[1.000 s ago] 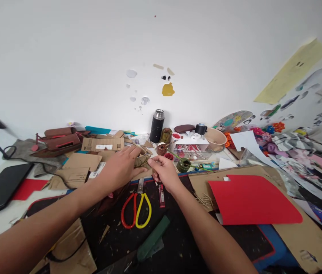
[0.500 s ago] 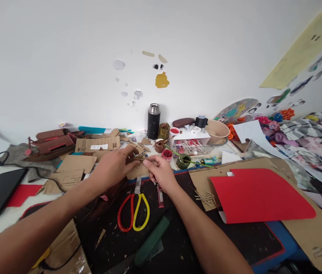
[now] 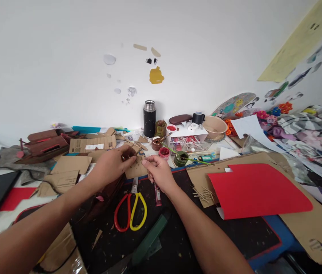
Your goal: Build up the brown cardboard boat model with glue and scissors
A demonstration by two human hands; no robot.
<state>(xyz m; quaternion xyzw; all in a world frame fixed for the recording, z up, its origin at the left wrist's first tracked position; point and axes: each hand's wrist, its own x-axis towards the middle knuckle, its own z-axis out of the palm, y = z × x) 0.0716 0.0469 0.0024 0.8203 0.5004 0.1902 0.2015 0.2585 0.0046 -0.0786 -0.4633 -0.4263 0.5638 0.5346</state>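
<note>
My left hand (image 3: 110, 166) and my right hand (image 3: 159, 173) meet over a small brown cardboard piece (image 3: 136, 170) at the middle of the table. Both hands pinch at it with closed fingertips. A thin stick seems to lie between the fingers, too small to be sure. Just below the hands lie scissors (image 3: 130, 206) with one red and one yellow handle, and a small red cutter (image 3: 157, 193).
A red sheet (image 3: 256, 190) lies on a large cardboard at right. Behind the hands stand paint pots (image 3: 164, 152), a black flask (image 3: 149, 118) and a beige bowl (image 3: 215, 127). Cardboard scraps (image 3: 69, 167) and a brown model boat (image 3: 45, 142) crowd the left. A black mat (image 3: 178, 236) covers the near table.
The view has shifted a little to the right and down. My hands have stayed together on the cardboard piece, with the fingers slightly rearranged.
</note>
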